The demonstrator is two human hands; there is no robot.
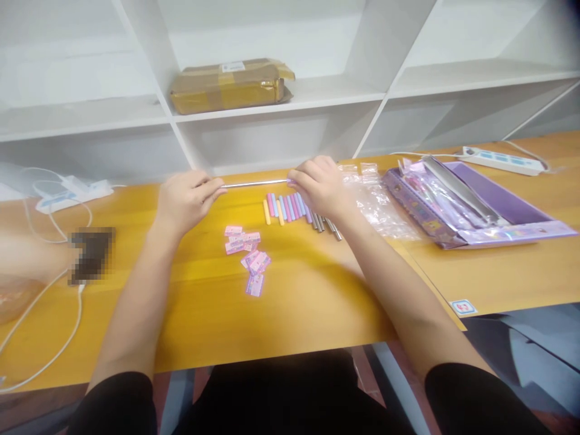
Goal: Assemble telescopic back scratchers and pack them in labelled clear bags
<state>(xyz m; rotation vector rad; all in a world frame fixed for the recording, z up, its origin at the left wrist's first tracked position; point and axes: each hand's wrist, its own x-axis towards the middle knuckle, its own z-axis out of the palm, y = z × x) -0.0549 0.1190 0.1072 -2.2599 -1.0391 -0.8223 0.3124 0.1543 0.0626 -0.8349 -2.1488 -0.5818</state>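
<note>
A thin silvery rod (256, 183) is stretched level between my two hands above the back of the wooden table (290, 314). My left hand (186, 198) pinches its left end with closed fingers. The right end is gripped by my right hand (319, 183), where a bit of purple shows at the fingertips. Just below the rod lies a row of several pastel sticks (289, 208) in yellow, pink, blue and purple. Several short metal tubes (321, 223) lie beside them, partly hidden by my right forearm. Small pink and purple printed cards (255, 263) are scattered nearer to me.
Clear plastic bags (380, 205) lie right of my right hand. An open purple box (525, 199) holds wrapped items. Power strips (502, 161) and cables sit at both sides. Someone's arm (31, 254) reaches in at left. A taped parcel (231, 84) rests on the shelf.
</note>
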